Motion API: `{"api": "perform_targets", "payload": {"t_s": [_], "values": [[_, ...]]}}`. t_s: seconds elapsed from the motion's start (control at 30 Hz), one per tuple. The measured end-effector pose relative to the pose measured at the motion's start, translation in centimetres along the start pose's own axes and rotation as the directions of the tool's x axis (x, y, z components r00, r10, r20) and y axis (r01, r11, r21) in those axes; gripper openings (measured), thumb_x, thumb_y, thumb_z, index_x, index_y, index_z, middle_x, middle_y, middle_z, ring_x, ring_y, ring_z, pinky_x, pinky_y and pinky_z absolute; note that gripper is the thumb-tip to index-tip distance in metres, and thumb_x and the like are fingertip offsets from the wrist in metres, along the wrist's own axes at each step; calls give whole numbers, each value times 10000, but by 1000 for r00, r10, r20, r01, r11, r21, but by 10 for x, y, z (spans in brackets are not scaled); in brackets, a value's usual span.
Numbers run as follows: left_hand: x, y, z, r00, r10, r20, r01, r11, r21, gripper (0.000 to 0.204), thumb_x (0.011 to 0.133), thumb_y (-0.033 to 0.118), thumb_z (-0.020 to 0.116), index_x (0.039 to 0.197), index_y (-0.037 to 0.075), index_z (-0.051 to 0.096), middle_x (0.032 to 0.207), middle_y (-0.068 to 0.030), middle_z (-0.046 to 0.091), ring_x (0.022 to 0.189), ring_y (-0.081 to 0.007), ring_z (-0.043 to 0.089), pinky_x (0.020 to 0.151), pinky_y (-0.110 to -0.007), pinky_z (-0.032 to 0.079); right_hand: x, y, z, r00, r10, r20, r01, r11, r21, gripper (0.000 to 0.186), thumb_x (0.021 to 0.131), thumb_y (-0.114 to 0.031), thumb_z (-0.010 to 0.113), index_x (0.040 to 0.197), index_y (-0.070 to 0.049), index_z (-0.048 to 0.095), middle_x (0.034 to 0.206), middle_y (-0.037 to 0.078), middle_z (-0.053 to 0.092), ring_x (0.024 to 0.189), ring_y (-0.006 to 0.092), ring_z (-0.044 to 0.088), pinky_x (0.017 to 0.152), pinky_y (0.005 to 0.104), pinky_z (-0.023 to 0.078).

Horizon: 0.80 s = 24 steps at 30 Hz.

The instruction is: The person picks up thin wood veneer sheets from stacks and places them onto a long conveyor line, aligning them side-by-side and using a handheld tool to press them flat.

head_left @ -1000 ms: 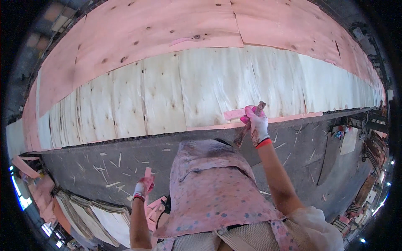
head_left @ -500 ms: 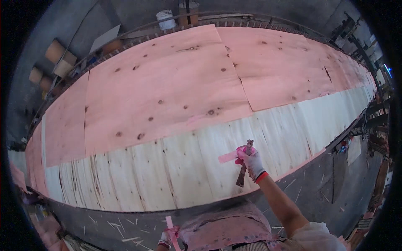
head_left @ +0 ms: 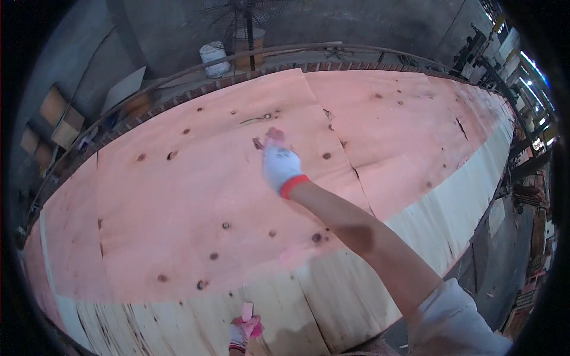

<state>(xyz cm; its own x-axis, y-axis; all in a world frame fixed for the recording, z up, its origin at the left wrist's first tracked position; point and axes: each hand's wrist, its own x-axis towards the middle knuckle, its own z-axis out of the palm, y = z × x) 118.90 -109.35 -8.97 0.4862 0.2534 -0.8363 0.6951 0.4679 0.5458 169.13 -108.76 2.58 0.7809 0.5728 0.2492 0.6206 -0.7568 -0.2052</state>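
Observation:
My right hand (head_left: 281, 163), in a white glove with an orange cuff, reaches far out over the pink veneer sheet (head_left: 178, 219). Its fingers are closed and blurred. Beside them shows the end of a dark brown, stick-like tool (head_left: 257, 143); the rest of it is hidden by the hand. At the near edge my left hand (head_left: 240, 333), also gloved, is closed on a short pink strip (head_left: 247, 311) that stands up from its fingers. A brighter pink patch marks the glove's fingertips. Under the left hand lies the pale veneer (head_left: 196, 323).
Knots and splits mark the pink sheets, and a seam (head_left: 356, 172) runs between two of them. Beyond the far edge stand a white bucket (head_left: 215, 59), a brown drum (head_left: 248, 47) and a fan (head_left: 243, 12). Cardboard boxes (head_left: 62, 118) lie at the far left.
My right hand has swung from the pale strip to the far middle of the pink sheet. My left hand has risen from below the edge onto the pale veneer. The view has shifted forward.

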Motion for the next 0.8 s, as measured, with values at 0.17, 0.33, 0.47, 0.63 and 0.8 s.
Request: {"api": "perform_targets", "payload": {"t_s": [0.17, 0.33, 0.47, 0.63, 0.8], "values": [[54, -94, -39, 992, -101, 76, 119, 949, -293, 170, 898, 207, 619, 857, 42, 613, 684, -60, 633, 483, -123, 547, 446, -245, 462, 132, -35, 128, 997, 77, -17, -78, 925, -372, 596, 815, -230, 596, 1327, 45, 460, 1415, 296, 344, 1250, 397, 446, 886, 584, 451], [11, -6, 4, 984, -75, -162, 52, 989, -139, 136, 865, 176, 669, 911, 53, 632, 700, -38, 623, 541, -139, 584, 465, -254, 481, 207, -20, 187, 943, 65, 327, 118, 853, -508, 351, 865, -96, 507, 1197, -49, 613, 1231, 176, 588, 1074, 338, 601, 760, 497, 515], [4, 25, 18, 993, -23, -114, 12, 995, -100, 156, 865, 151, 670, 971, 41, 637, 747, -39, 637, 555, -138, 590, 482, -253, 489, 241, 57, 190, 826, 82, 558, -492, 589, 641, 176, 871, -164, 557, 1009, -79, 627, 910, 90, 688, 707, 176, 640, 663, 341, 528], [2, -13, -9, 989, -73, -129, 62, 994, -89, 95, 862, 111, 627, 930, 45, 617, 781, -3, 580, 681, -107, 538, 578, -243, 452, 87, 64, 90, 891, 58, 451, -390, -414, 822, 126, 901, -208, 541, 933, -97, 590, 747, 24, 589, 564, 115, 549, 485, 279, 465], [29, -47, -16, 956, 119, 268, 91, 748, -658, 221, 848, 148, 669, 903, -57, 608, 710, -95, 609, 550, -227, 596, 478, -364, 483, -205, 53, -23, 413, -106, 905, -880, 210, 426, 493, 892, -372, 639, 1274, -84, 517, 1074, 39, 640, 708, 101, 605, 590, 283, 541]]}}
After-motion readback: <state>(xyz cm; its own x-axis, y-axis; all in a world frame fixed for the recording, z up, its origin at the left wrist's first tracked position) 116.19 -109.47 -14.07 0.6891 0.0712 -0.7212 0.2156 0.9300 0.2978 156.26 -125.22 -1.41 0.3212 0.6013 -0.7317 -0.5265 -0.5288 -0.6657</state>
